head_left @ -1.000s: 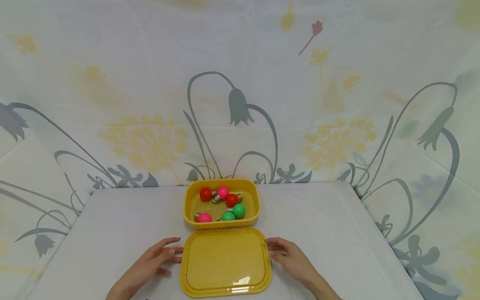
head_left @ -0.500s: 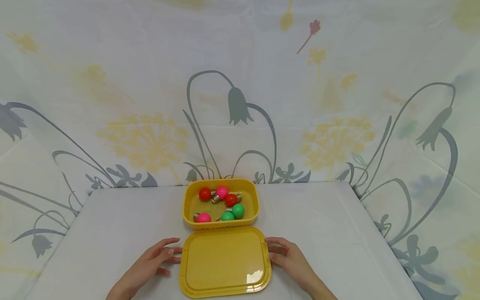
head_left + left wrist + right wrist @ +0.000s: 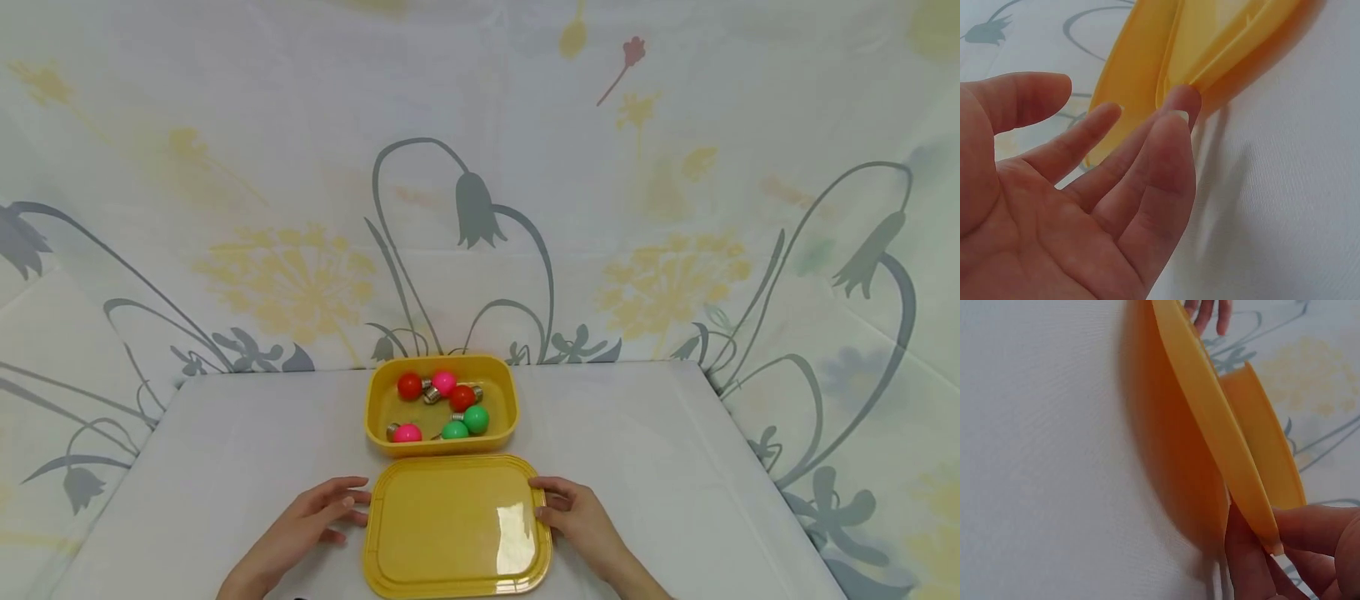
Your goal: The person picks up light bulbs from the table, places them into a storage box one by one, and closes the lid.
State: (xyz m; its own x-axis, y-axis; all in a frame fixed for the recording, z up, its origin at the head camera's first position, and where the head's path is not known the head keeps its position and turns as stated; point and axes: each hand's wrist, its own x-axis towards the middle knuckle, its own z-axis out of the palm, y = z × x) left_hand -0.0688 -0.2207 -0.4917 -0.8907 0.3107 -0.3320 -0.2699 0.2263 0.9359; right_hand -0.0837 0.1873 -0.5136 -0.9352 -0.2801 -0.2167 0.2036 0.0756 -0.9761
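Observation:
A yellow rectangular lid (image 3: 442, 525) with rounded corners is in front of the person in the head view. My right hand (image 3: 581, 521) pinches its right edge, thumb on the upper face and fingers (image 3: 1247, 562) beneath. That side is raised off the table, with a shadow under it in the right wrist view. At the lid's left edge is my left hand (image 3: 303, 525), palm turned inward and fingers loosely extended; a fingertip (image 3: 1184, 100) reaches the rim, though firm contact cannot be told. Behind the lid stands a yellow box (image 3: 442, 447) without a cover.
Inside the box lie several small round bulbs with metal screw bases: red (image 3: 410, 386), pink (image 3: 444, 382) and green (image 3: 476, 418). A white cloth covers the table (image 3: 637, 442). A flower-printed curtain (image 3: 480, 100) rises at the back and sides.
The lid has shifted slightly right and its right side has come up, with the glare on it moving and growing. The right hand now pinches its edge. The box stays put.

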